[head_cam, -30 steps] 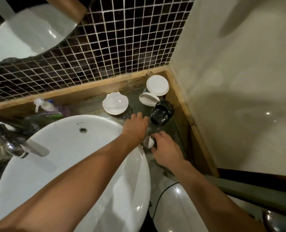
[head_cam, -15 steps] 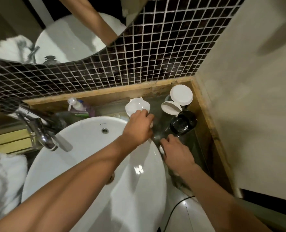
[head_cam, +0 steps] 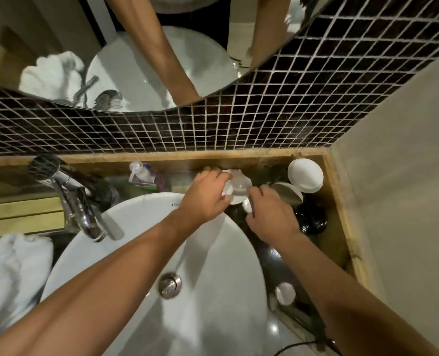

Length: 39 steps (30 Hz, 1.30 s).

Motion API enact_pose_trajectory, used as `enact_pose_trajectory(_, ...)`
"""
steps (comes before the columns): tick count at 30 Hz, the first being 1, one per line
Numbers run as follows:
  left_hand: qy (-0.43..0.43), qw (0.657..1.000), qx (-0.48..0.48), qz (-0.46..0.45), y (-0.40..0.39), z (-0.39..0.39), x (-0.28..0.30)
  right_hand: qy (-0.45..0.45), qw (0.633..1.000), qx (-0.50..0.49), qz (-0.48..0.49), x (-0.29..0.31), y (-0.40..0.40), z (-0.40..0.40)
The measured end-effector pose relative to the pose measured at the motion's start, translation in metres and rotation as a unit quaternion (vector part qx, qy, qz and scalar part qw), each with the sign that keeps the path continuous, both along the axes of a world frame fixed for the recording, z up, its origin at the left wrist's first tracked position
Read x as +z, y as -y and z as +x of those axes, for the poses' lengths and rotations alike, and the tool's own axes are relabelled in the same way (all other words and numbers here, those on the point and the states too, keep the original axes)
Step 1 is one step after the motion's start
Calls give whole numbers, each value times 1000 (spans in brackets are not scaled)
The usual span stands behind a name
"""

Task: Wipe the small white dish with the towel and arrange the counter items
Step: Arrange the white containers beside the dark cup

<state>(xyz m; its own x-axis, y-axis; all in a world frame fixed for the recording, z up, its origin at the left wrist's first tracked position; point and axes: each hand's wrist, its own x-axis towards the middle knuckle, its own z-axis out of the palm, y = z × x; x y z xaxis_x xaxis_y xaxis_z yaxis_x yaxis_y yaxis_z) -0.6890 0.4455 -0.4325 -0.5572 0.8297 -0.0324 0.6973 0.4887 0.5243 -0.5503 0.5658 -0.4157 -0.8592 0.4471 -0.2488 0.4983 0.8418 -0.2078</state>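
White scalloped dish (head_cam: 239, 187) mid-frame: left hand (head_cam: 208, 195) clamped on its rim, right hand (head_cam: 269, 214) pinching a small white piece (head_cam: 246, 205). Towel (head_cam: 10, 273) lower left untouched; fetch it next.

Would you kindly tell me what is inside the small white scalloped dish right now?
The small white dish shows only bare white interior between the hands. The left hand covers its left side and the right hand its near edge, so anything there is hidden.
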Motion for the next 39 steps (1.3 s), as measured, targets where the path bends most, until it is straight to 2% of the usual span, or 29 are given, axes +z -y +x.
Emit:
enact_pose_trajectory(8,-1,1000,-20,-23,-9,-14,-19,-13,1000,14,6,-6,-11,-41)
enact_pose_trajectory(15,-7,1000,-28,-12,-9,-14,-31,17,1000,5,-6,-15,-11,-49)
enact_pose_trajectory(21,-9,1000,-25,-15,-11,-11,-25,3,1000,14,8,-9,-11,-46)
enact_pose_trajectory(26,-51,998,-35,-22,-8,0,-12,-29,999,11,27,2,-8,-31)
enact_pose_trajectory(39,-41,995,-93,1,13,72,29,-39,998,-45,-1,31,27,72)
